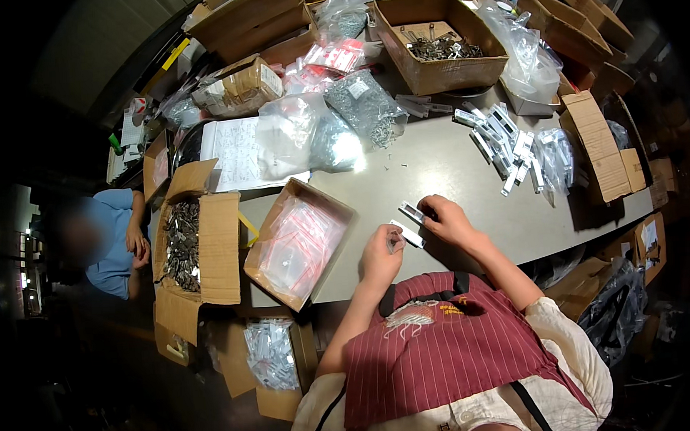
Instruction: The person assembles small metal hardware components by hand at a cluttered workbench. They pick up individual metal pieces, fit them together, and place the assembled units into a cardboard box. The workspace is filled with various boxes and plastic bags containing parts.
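Note:
At the front edge of the table, my left hand [383, 254] is closed around one end of a narrow white oblong part [409, 234]. My right hand [447, 222] pinches another narrow oblong part [412, 211], pale-edged with a dark middle, just beyond the first. The two parts lie nearly parallel, a small gap between them. Something clear, perhaps plastic, shows at my left fingers; it is too small to make out. Further right on the table is a loose pile of similar white and silver oblong parts [503, 141], and beside it a clear bag [554, 160] holds more.
Left of my hands stands a carton of clear zip bags [300, 244], then a carton of dark metal pieces [183, 249]. Bags of small hardware [363, 107], papers [231, 153] and a large carton [446, 68] occupy the back. A co-worker in blue [114, 245] sits at the left.

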Demonstrator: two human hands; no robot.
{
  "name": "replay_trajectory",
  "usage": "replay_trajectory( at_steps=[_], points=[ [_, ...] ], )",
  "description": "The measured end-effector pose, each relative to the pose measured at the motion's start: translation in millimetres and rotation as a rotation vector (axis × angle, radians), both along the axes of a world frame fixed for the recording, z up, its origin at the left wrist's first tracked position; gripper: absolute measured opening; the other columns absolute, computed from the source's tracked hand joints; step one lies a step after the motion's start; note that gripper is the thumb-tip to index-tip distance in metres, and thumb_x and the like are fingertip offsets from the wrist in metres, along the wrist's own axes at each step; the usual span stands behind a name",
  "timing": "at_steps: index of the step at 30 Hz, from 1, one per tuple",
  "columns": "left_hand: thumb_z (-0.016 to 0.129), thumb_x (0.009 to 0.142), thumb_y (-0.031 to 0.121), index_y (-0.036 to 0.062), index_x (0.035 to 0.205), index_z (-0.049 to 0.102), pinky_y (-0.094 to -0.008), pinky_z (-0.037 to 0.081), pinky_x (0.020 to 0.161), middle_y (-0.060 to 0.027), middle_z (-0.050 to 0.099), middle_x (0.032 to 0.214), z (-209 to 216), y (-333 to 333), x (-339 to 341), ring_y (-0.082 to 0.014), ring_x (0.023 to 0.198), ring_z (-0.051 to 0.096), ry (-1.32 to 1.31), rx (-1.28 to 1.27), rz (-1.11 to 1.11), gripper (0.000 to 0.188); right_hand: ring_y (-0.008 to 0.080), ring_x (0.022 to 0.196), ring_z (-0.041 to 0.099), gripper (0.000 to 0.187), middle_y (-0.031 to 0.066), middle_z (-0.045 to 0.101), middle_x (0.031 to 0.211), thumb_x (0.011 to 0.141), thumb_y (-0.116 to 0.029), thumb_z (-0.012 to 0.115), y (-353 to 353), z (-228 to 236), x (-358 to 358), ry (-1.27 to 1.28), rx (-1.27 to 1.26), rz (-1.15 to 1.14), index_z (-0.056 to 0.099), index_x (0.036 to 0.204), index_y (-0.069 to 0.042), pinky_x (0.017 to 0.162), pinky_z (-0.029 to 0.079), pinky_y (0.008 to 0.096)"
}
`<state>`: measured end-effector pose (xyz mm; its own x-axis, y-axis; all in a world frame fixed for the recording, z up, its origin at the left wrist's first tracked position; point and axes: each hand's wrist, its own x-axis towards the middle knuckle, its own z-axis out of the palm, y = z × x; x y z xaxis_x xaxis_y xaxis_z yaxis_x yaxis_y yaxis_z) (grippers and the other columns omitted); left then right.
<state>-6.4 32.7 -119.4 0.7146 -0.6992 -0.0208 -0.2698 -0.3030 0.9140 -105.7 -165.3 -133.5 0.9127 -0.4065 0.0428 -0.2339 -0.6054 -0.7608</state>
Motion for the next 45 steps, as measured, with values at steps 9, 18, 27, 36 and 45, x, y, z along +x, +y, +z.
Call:
replay_trajectory(
  at_steps=[9, 18, 27, 36, 45],
  points=[
    [0.069, 0.085, 0.001, 0.0042, 0.11, 0.062, -0.044, 0.053, 0.082, -0.014, 0.071, 0.096, 0, -2, -1, -0.0353, 0.093, 0.069, -0.073, 0.025, 0.039, 0.026, 0.0386, 0.09, 0.063, 0.022, 0.0163, 0.062, 0.095, 0.082, -0.008, 0.07, 12, 14, 0, -0.024, -0.381, -0.072, 0.063, 0.101, -0.001, 0.078, 0.053, 0.045],
    [0.067, 0.086, 0.0, 0.003, 0.109, 0.062, -0.0461, 0.052, 0.085, -0.0158, 0.07, 0.098, -3, -4, -1, -0.0373, 0.098, 0.067, -0.098, 0.037, -0.003, 0.024, 0.04, 0.097, 0.062, 0.016, 0.0181, 0.061, 0.108, 0.087, -0.012, 0.065, 14, 19, -7, -0.042, -0.094, 0.011, 0.065, 0.102, -0.006, 0.082, 0.053, 0.0481],
    [0.062, 0.091, 0.01, 0.0029, 0.109, 0.072, -0.0481, 0.052, 0.088, -0.0207, 0.072, 0.103, 6, -7, -1, -0.0412, 0.1, 0.067, -0.223, 0.174, -0.099, 0.022, 0.0409, 0.096, 0.062, 0.02, 0.0191, 0.062, 0.102, 0.087, -0.017, 0.067, 27, 6, -3, -0.083, -0.023, 0.122, 0.064, 0.101, -0.003, 0.083, 0.052, 0.0477],
    [0.065, 0.084, 0.003, 0.003, 0.105, 0.069, -0.0491, 0.052, 0.084, -0.0196, 0.071, 0.096, 10, -5, -3, -0.041, 0.096, 0.067, -0.062, 0.101, 0.033, 0.022, 0.0388, 0.091, 0.058, 0.039, 0.0189, 0.059, 0.1, 0.076, -0.024, 0.077, 30, 9, -9, -0.125, -0.376, 0.171, 0.058, 0.103, -0.004, 0.082, 0.048, 0.0494],
    [0.066, 0.081, -0.001, 0.0029, 0.107, 0.063, -0.0492, 0.05, 0.086, -0.0183, 0.069, 0.1, 15, 0, 1, -0.0418, 0.1, 0.064, -0.15, 0.095, 0.039, 0.027, 0.0367, 0.089, 0.066, 0.046, 0.0192, 0.068, 0.096, 0.071, -0.027, 0.077, 14, 70, -18, 0.116, 0.404, 0.126, 0.067, 0.108, -0.004, 0.081, 0.053, 0.0427]
  ],
)
